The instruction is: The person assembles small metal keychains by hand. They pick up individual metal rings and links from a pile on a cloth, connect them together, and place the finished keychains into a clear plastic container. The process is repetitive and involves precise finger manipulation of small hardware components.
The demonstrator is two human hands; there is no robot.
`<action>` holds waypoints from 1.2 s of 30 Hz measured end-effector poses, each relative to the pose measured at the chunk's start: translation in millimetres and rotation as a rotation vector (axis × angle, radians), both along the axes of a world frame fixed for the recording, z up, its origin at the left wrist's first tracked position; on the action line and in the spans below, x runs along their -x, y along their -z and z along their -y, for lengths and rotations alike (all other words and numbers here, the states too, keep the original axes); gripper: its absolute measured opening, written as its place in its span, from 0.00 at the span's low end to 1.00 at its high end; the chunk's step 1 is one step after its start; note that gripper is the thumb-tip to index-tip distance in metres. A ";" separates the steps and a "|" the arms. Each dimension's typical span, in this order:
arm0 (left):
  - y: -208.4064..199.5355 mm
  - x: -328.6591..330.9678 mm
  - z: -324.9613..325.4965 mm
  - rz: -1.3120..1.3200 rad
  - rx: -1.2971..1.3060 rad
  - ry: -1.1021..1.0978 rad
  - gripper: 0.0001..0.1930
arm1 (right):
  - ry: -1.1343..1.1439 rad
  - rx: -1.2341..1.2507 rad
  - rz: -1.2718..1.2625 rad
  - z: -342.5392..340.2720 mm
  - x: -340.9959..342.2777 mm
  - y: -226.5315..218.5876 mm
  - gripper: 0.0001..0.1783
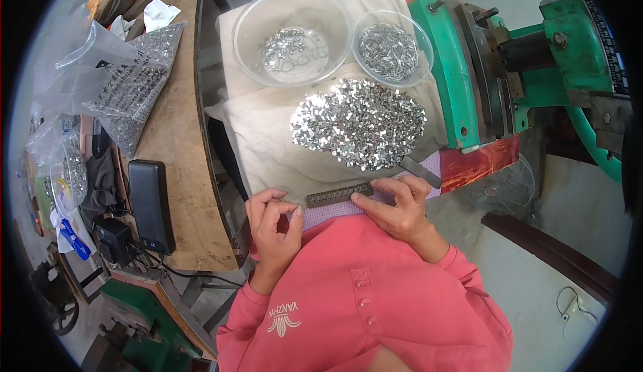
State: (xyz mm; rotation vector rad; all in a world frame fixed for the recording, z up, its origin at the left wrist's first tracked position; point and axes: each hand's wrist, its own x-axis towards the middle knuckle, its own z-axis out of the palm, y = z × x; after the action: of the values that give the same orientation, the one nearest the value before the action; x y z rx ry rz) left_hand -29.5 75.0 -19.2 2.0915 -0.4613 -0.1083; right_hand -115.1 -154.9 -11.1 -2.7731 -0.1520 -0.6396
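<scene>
A dark metal bar with a row of small slots [338, 195] lies in front of my body, on the near edge of the cloth. My right hand [400, 212] grips its right end, thumb on the near side and forefinger on the far side. Just off the bar's left end is my left hand [273, 228], its thumb and a finger pressed together; whether a small piece is between them cannot be made out. Beyond the bar spreads a heap of small shiny metal pieces [358, 124]. A flat dark bar [420, 171] lies right of the heap.
Behind the heap stand a large clear tub [241, 40] with some metal pieces and a smaller clear bowl [429, 43] of thin metal pieces. A green machine [445, 77] borders the right. The wooden table [184, 191] on the left bears a plastic bag of parts [151, 57] and a black box [151, 204].
</scene>
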 end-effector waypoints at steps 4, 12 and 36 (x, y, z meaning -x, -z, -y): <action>1.8 0.5 -0.4 -0.004 0.013 -0.011 0.09 | -0.007 -0.032 0.066 5.0 2.7 -4.1 0.19; 3.4 0.1 -1.7 0.037 -0.014 0.018 0.16 | 0.074 -0.064 0.065 16.8 14.9 -4.1 0.22; 2.4 0.1 0.2 0.053 -0.072 0.026 0.18 | 0.104 -0.357 -0.240 6.1 -21.7 -15.5 0.12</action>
State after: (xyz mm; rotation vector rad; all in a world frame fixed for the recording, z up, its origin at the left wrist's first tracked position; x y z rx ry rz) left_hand -29.6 74.8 -21.5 2.1639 -0.5229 -0.0862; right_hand -93.4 -160.9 4.5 -2.4932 0.1444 -0.3141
